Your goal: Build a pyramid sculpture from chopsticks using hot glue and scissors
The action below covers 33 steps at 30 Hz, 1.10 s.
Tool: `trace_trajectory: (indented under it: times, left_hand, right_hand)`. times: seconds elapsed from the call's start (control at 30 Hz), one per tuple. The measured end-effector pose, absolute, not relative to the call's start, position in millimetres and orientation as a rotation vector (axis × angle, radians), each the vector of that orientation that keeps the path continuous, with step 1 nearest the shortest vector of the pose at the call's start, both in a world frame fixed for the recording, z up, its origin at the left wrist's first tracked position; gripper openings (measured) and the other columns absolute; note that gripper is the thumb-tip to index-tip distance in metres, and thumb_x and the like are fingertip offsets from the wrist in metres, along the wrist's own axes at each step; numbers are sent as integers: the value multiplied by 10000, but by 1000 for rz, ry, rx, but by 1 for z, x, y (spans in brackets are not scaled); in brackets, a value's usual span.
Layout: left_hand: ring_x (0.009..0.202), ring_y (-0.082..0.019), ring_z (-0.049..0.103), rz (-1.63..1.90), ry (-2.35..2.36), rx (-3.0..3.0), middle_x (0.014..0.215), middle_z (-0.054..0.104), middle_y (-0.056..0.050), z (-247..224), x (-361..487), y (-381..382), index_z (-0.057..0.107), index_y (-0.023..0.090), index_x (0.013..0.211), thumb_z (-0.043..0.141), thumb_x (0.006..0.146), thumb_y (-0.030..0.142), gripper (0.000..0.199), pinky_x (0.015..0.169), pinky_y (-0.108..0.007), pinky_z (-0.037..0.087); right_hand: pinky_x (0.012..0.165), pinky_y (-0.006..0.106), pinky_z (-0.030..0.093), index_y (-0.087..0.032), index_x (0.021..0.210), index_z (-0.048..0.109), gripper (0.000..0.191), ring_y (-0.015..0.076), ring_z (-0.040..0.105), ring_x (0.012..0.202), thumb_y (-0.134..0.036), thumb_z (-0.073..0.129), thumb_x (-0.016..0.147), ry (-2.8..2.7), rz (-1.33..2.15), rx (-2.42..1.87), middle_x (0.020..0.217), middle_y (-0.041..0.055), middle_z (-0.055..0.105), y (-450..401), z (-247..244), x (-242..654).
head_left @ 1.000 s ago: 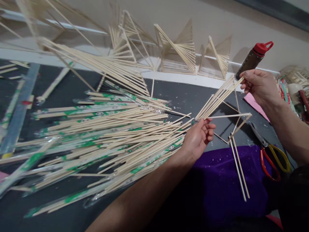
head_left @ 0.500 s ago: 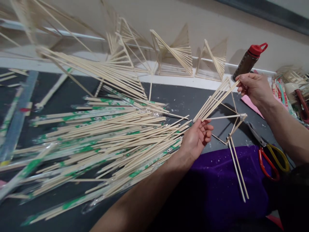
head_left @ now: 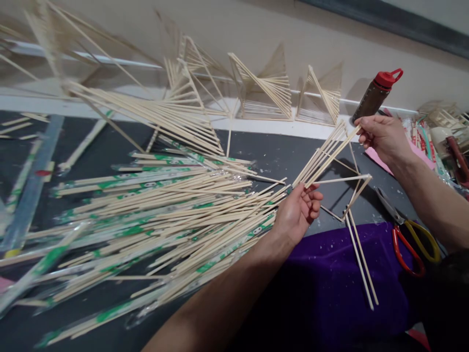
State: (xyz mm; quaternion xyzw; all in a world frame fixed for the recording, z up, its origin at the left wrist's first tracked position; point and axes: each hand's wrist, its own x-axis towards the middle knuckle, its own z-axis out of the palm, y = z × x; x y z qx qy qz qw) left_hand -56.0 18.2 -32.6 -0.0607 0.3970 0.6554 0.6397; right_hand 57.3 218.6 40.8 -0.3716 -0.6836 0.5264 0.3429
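My left hand [head_left: 300,208] is closed around the lower ends of a slanting row of pale wooden chopsticks [head_left: 322,151]. Between thumb and fingers, my right hand [head_left: 379,134] pinches the upper end of the front chopstick in that row. The row belongs to a small open frame of chopsticks [head_left: 358,193], whose corner points to the right. Two long chopsticks [head_left: 361,259] run down from the frame over a purple cloth [head_left: 381,244]. Left of my left hand spreads a big pile of chopsticks [head_left: 190,215], several still in clear wrappers with green print.
Scissors with one red and one yellow handle [head_left: 412,239] lie at the right. A dark bottle with a red lid [head_left: 373,95] stands near the wall. Twisted chopstick structures [head_left: 264,90] line the back. A clear ruler [head_left: 31,186] lies far left.
The whole view has shifted slightly. Both hands keep their hold on the chopsticks, with almost no movement relative to the frame.
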Motion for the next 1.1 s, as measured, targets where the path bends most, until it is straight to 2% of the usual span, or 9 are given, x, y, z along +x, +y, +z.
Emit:
trace_trajectory:
  times: [0.53, 0.73, 1.1]
  left_hand:
    - [372, -81, 452, 1505, 892, -123, 576, 588, -29, -35, -55, 17, 610, 102, 846, 325, 1007, 275, 371, 347, -180, 296]
    - [380, -76, 451, 1514, 874, -94, 588, 591, -23, -35, -54, 16, 600, 110, 860, 354, 997, 281, 330, 355, -173, 298]
    - [376, -80, 440, 1509, 890, -78, 590, 588, -27, -34, -54, 16, 610, 108, 852, 354, 979, 277, 332, 351, -182, 280]
  right_hand:
    - [382, 172, 385, -169, 734, 698, 99, 48, 515, 469, -206, 708, 826, -1724, 1363, -975, 616, -3, 610, 216, 47, 53]
    - [387, 209, 414, -206, 729, 677, 149, 81, 541, 486, -312, 760, 793, -1812, 1297, -942, 642, 15, 643, 219, 44, 55]
    - [374, 184, 391, -177, 684, 615, 225, 55, 516, 427, -309, 740, 816, -1827, 1243, -938, 588, -8, 593, 215, 49, 53]
